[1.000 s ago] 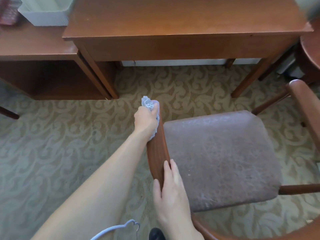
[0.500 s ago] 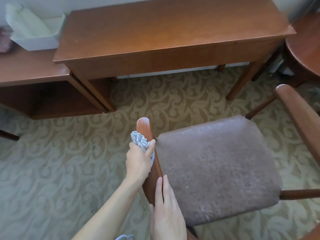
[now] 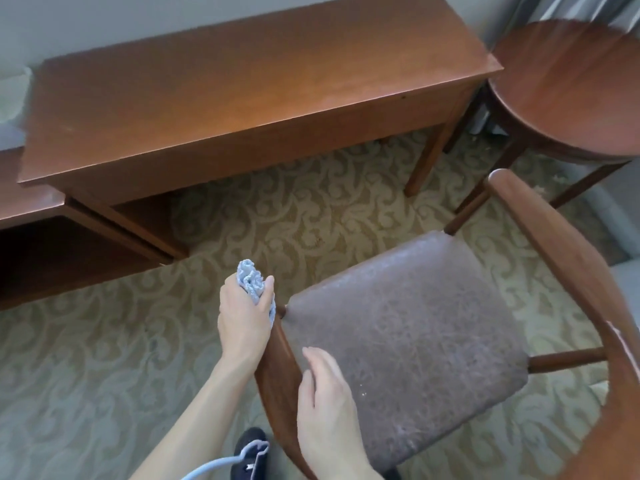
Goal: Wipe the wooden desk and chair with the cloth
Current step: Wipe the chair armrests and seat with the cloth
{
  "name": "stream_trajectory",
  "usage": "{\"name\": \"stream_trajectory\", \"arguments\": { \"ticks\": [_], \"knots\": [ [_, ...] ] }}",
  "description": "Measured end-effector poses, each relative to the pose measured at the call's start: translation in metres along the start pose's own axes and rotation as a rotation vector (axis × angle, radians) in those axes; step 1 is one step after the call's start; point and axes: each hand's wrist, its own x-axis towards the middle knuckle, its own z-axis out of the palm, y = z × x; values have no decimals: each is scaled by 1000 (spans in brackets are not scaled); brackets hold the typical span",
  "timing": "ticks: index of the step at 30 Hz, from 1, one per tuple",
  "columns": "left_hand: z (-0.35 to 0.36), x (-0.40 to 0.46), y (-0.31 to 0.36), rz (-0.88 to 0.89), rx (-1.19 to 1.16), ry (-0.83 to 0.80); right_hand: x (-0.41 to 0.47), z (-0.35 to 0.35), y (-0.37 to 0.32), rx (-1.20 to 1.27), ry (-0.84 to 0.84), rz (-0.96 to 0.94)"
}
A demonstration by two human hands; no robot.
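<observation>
Forward again along the chair's left armrest (image 3: pixel 273 368) slides the left hand (image 3: pixel 242 323), clenched around the bunched cloth (image 3: pixel 250 280) near its front end; the right hand (image 3: pixel 325 410) rests open, bracing that rail. Judging from this, chair wiping is midway, with the far armrest (image 3: pixel 561 258) probably left; whether the desk (image 3: pixel 242 88) is done I cannot tell.

We see both forearms bare, no sleeves, left hand (image 3: pixel 244 327) and right hand (image 3: pixel 327 419) ungloved, ringless, dark shoe (image 3: pixel 250 455) with white mark

Crumpled grey cloth (image 3: pixel 252 285) presses the wooden chair (image 3: pixel 277 368) armrest's front end, near the brown desk (image 3: pixel 242 91).
</observation>
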Motion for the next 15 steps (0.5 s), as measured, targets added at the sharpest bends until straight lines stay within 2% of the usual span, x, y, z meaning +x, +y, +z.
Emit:
{"name": "stream_trajectory", "arguments": {
  "ticks": [6, 15],
  "knots": [
    [-12, 32, 6, 281, 94, -128, 82, 25, -50, 67, 120, 67],
    [-27, 57, 12, 529, 15, -506, 108, 57, -77, 409, 269, 239]
  ]
}}
